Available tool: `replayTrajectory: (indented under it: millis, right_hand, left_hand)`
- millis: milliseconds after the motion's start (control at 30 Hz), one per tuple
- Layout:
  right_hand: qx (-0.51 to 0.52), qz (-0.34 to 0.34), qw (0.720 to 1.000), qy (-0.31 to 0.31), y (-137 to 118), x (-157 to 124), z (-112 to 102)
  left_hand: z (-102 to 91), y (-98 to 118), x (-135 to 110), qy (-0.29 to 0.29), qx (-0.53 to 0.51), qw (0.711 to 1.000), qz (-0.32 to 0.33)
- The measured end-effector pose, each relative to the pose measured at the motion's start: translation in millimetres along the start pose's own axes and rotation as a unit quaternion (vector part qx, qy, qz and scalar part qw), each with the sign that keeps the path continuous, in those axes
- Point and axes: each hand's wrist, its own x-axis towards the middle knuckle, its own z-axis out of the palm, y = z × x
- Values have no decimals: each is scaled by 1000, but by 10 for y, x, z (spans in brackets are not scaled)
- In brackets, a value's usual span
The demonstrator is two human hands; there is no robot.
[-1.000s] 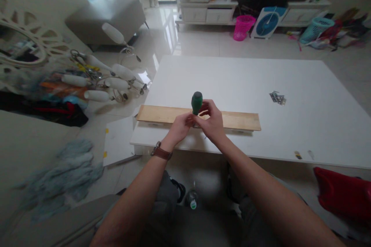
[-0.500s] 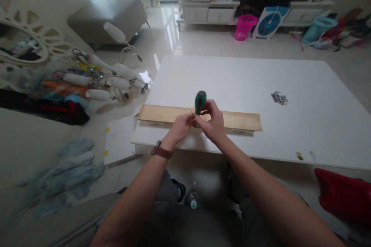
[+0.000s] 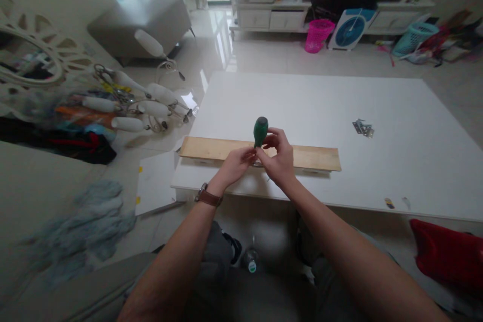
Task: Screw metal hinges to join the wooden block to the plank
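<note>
A screwdriver with a green handle (image 3: 260, 132) stands upright over a long pale wooden board (image 3: 211, 149) lying on the white table (image 3: 313, 105). My right hand (image 3: 279, 158) grips it with thumb and fingers just below the handle. My left hand (image 3: 239, 162) is closed beside it, fingertips pinched by the shaft; what they hold is hidden. Under my fingers, a small metal piece (image 3: 257, 164) shows at the board's near edge. The screwdriver's tip is hidden.
Several metal brackets (image 3: 363, 128) lie in a pile to the right on the table. A small yellow and black item (image 3: 389, 203) sits near the front edge. Below, a plastic bottle (image 3: 250, 260) stands on the floor. A red cloth item (image 3: 447, 256) is at lower right.
The screwdriver's handle has risen very slightly, and my right hand has shifted a little to the right. My left hand and the board stay almost still.
</note>
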Motion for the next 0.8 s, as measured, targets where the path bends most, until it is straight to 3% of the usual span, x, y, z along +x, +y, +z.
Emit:
replayTrajectory:
  millis: [133, 467, 800]
  right_hand:
    - [-5, -7, 1000, -21, -31, 21, 0]
    - [-6, 20, 999, 30, -5, 11, 4]
    - [-1, 2, 1000, -10, -2, 32, 7]
  left_hand:
    - [4, -16, 2, 11, 35, 999, -3]
    - [33, -6, 13, 8, -12, 1000, -7]
    - [15, 1, 30, 13, 41, 999, -15]
